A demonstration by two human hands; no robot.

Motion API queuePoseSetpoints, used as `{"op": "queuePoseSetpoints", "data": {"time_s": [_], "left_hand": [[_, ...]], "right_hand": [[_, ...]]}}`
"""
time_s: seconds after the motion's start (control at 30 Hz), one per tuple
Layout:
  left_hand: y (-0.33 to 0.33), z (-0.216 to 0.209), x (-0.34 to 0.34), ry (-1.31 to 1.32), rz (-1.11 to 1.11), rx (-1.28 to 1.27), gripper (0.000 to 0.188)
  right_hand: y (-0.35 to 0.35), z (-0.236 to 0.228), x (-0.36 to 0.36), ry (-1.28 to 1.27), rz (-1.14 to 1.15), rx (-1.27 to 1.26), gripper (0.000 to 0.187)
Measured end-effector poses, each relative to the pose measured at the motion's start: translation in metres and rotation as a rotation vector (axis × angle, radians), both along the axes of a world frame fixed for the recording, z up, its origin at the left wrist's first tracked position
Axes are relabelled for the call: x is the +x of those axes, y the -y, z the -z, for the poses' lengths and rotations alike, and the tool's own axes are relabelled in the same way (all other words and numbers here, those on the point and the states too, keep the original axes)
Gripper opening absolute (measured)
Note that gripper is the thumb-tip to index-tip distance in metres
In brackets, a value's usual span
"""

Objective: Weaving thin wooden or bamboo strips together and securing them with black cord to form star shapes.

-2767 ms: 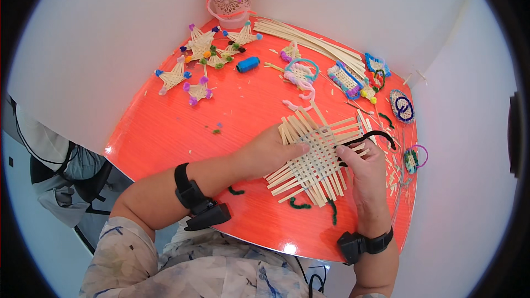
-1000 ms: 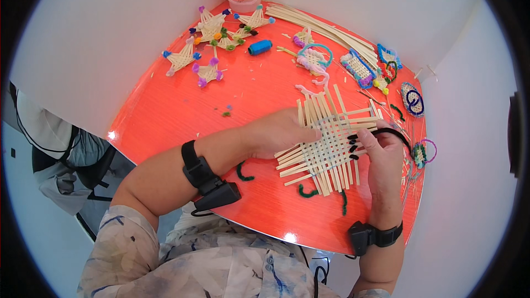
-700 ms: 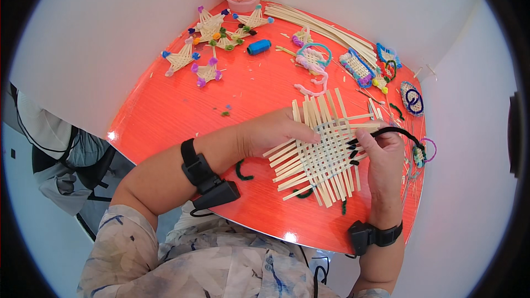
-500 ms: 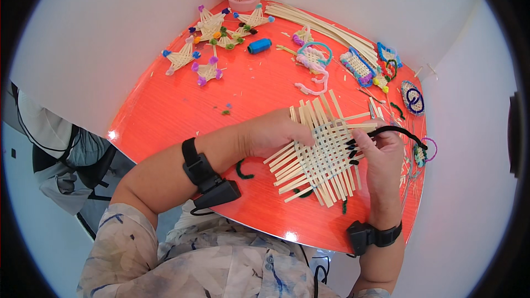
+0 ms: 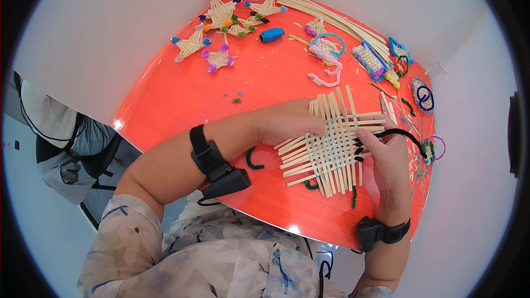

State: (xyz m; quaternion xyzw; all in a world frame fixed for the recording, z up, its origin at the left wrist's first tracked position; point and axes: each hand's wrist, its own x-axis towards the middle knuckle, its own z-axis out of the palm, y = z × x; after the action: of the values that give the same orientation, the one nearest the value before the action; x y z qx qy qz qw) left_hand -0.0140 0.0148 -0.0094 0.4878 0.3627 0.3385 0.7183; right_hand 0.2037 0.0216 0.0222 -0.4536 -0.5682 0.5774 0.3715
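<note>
A pale mat of woven flat strips (image 5: 335,146), its strip ends sticking out loose all round, is held a little over the red table. My left hand (image 5: 292,122) grips its upper left side, thumb on top and fingers hidden beneath. On the right edge, my right hand (image 5: 391,157) is closed, thumb pressed over the strips. A fuzzy black pipe cleaner (image 5: 407,133) runs through the mat's right side as short black stitches, and its long tail curves out past my right hand. Whether the right fingers also pinch the pipe cleaner is hidden.
Woven stars with coloured tips (image 5: 220,14) lie at the far left, beside a blue thread spool (image 5: 271,35). Long loose strips (image 5: 331,17) run along the back edge. Small woven pieces (image 5: 370,60) sit at the right. Green pipe cleaner bits (image 5: 253,159) lie near the mat.
The whole view has shifted, so the table's things appear farther right and higher. The mat's lower edge has tipped up slightly. Both hands keep their hold.
</note>
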Motion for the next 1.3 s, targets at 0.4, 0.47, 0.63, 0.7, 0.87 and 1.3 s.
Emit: {"op": "queuePoseSetpoints", "data": {"time_s": [0.4, 0.47, 0.63, 0.7, 0.87, 1.3], "left_hand": [[0.000, -0.009, 0.003, -0.012, 0.004, 0.076, 0.040], [0.000, -0.009, 0.004, -0.047, 0.018, 0.074, 0.039], [-0.003, -0.003, 0.004, -0.043, 0.024, 0.103, 0.038], [-0.002, -0.004, 0.004, -0.018, 0.023, 0.089, 0.037], [-0.001, -0.003, 0.006, -0.004, 0.030, 0.139, 0.032], [-0.003, 0.001, 0.004, -0.074, -0.046, 0.209, 0.034]], "right_hand": [[0.003, -0.001, 0.003, 0.045, 0.006, -0.057, 0.015], [0.003, 0.000, 0.003, 0.033, 0.008, -0.062, 0.014], [0.001, 0.003, 0.003, 0.013, 0.014, -0.073, 0.011], [0.001, 0.005, 0.003, 0.011, 0.019, -0.065, 0.011], [-0.001, 0.006, 0.003, 0.002, 0.035, -0.039, 0.011], [-0.001, 0.004, 0.003, 0.050, 0.121, -0.027, 0.016]]}}
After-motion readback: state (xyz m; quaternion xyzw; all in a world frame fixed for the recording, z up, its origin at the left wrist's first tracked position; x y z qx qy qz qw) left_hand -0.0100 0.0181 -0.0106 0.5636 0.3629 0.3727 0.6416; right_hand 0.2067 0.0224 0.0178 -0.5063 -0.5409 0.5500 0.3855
